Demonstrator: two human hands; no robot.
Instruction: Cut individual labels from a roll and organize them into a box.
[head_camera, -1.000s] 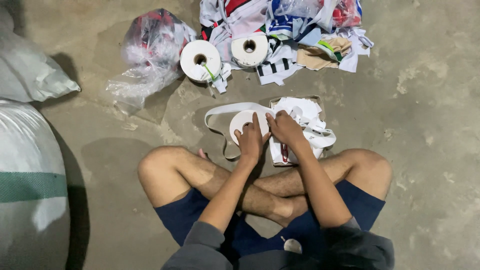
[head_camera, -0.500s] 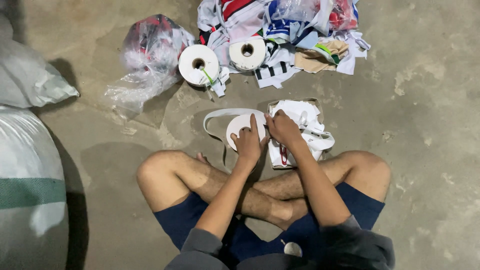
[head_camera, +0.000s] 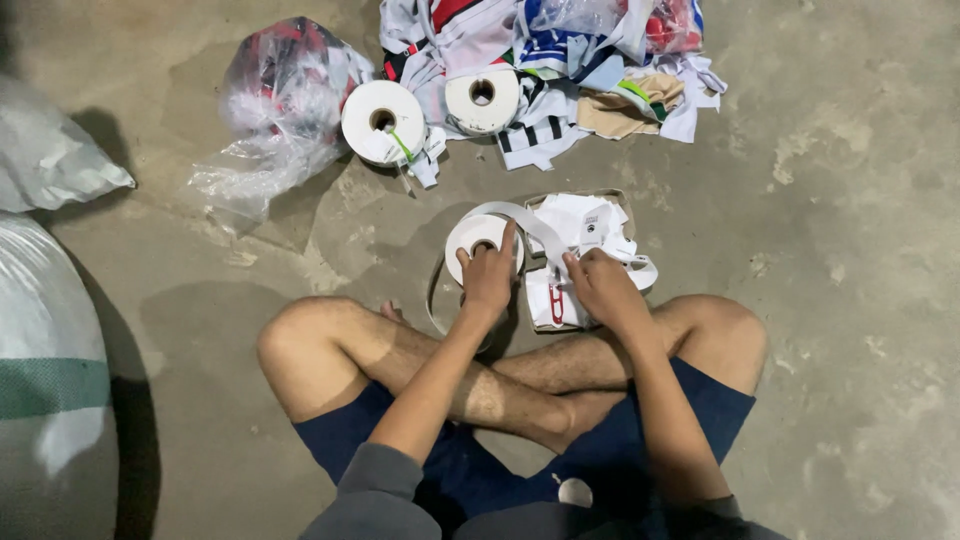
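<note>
I am sitting cross-legged on the concrete floor (head_camera: 850, 300), and my left hand (head_camera: 487, 278) is resting on top of a roll of white tape (head_camera: 478, 240), fingers curled over it and pressing it down against the floor just in front of my shins. A loose strip of the tape (head_camera: 535, 225) is arching off the roll and running over to my right, with another loop trailing down the left side of the roll.

My right hand (head_camera: 603, 288) is closing on that strip where it crosses a small pile of white labels (head_camera: 585, 225) (they are lying in a shallow cardboard tray, just beside the roll); the fingertips are pinching at the tape, though the exact grip is hidden under my knuckles.

Farther away from me, two more white rolls (head_camera: 383, 122) are lying flat side by side, touching a heap of mixed cloth scraps (head_camera: 560, 60). A crumpled clear plastic bag (head_camera: 280, 95) is sitting to their left, and big white sacks (head_camera: 45, 330) are standing at my far left.
</note>
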